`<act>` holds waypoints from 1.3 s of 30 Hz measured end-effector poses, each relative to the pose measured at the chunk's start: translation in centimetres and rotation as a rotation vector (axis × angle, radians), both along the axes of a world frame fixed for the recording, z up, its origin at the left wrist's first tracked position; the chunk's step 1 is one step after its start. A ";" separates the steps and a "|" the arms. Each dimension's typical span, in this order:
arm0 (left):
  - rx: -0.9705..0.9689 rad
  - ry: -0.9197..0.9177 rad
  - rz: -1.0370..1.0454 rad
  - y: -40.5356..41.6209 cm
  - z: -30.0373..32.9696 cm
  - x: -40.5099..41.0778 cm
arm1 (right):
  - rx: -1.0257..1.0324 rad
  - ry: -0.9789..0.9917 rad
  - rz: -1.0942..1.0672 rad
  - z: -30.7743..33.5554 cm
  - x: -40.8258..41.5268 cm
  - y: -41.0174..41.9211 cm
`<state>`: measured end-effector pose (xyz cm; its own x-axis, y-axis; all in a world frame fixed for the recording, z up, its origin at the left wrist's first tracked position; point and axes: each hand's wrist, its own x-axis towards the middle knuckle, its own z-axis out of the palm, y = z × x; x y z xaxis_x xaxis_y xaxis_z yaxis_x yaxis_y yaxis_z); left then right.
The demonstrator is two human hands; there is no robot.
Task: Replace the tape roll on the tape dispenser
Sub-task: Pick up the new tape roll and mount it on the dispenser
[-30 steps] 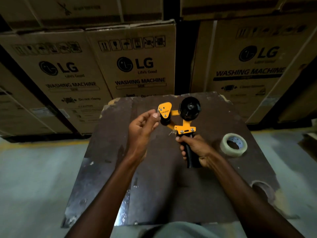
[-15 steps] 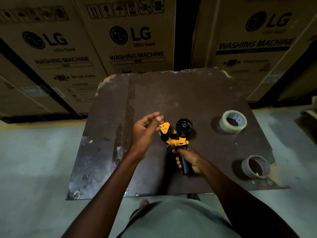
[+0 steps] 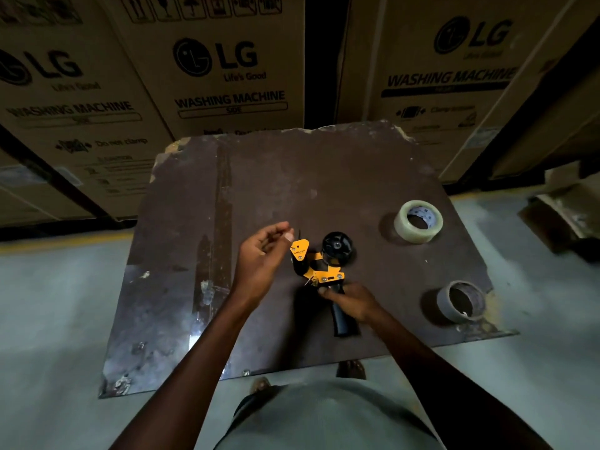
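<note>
Head view, dim storeroom. Cardboard cartons (image 3: 224, 76) printed "LG Washing Machine": stacked as a wall beyond both hands. Grey concrete floor (image 3: 55, 303): on every side of the work surface, a faint yellow line at its far left. Dark brown board (image 3: 266, 177): worn, scuffed, chipped at corners, serving as table under the hands. Full clear tape roll (image 3: 418, 221): flat on the board, well right of and beyond the right fingers. Spent cardboard core (image 3: 461, 301): flat on the board, right of the right fingers, near the edge. Tape dispenser (image 3: 319, 271): yellow and black, hub bare, handle clasped by the right hand (image 3: 349, 302). Left hand (image 3: 259, 258): fingers loosely curled, fingertips pinched together just left of the dispenser's yellow plate; whether they hold anything cannot be told.
</note>
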<state>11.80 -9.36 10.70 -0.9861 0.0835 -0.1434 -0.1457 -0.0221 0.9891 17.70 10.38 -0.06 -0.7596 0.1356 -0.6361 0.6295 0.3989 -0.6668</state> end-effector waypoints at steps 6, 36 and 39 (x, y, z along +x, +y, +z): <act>-0.110 0.031 -0.139 1.3 -1.2 -0.9 | 0.371 0.227 -0.109 2.3 1.7 3.5; -0.422 -0.030 -0.488 28.1 -13.3 -9.1 | 0.527 0.294 0.551 -0.7 -14.1 28.9; -0.411 -0.021 -0.461 28.5 -13.2 -9.0 | 0.500 0.291 0.573 -1.7 -14.2 29.2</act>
